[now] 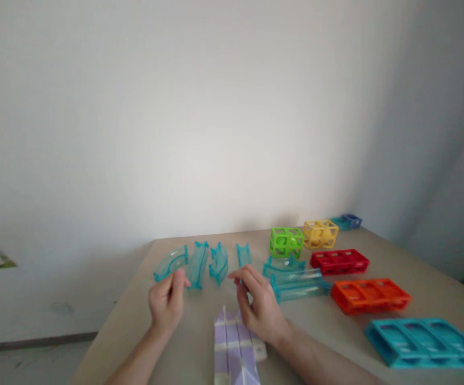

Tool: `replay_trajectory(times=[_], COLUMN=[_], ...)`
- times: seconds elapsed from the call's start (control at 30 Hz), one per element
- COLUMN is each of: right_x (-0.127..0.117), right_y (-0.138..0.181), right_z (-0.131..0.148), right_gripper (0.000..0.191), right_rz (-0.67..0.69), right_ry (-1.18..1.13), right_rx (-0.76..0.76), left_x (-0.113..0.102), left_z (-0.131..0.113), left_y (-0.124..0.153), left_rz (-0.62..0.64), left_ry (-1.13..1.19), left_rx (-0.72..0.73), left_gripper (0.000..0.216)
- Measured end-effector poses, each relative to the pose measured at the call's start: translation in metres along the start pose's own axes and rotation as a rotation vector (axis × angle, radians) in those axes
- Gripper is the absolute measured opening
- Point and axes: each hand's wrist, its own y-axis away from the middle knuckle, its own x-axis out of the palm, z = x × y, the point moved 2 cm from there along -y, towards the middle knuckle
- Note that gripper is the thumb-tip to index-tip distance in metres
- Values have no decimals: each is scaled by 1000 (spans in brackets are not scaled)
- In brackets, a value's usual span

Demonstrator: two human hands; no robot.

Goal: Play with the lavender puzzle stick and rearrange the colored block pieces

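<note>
Both hands hover over a tan table (336,331). My left hand (166,302) has its fingers curled with the fingertips pinched together, just in front of a row of clear blue curved track pieces (197,262). My right hand (258,305) is also curled, its fingertips close together near a short blue track piece (243,254). I cannot make out anything held in either hand. A purple and white ramp-like piece (234,347) lies between my wrists.
Straight clear blue tubes (298,283) lie right of my right hand. Further right are red (339,261), orange (370,295) and teal (424,341) tray blocks. Green (286,241) and yellow (320,233) cage cubes and a small blue block (351,220) stand at the back edge.
</note>
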Motion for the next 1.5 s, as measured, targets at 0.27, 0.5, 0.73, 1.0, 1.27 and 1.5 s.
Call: replay_trajectory(times=[0.27, 0.5, 0.73, 1.0, 1.27, 1.5], right_x=[8, 5, 12, 30, 62, 68], right_y=[2, -3, -6, -70, -113, -110], right_z=[7, -8, -17, -36, -33, -41], right_gripper=[29, 27, 31, 44, 50, 55], right_rz=[67, 28, 9, 199, 409, 472], right_ry=[10, 19, 164, 583, 675, 702], right_rx=[-6, 12, 19, 453, 543, 524], left_x=[-16, -23, -20, 1, 3, 8], left_z=[39, 62, 86, 81, 65, 63], left_y=[-17, -22, -38, -44, -38, -37], left_rz=[-322, -423, -286, 36, 126, 225], left_ry=[-122, -260, -309, -323, -336, -257], left_rx=[-180, -291, -357, -362, -393, -431], left_gripper=[32, 30, 48, 48, 55, 35])
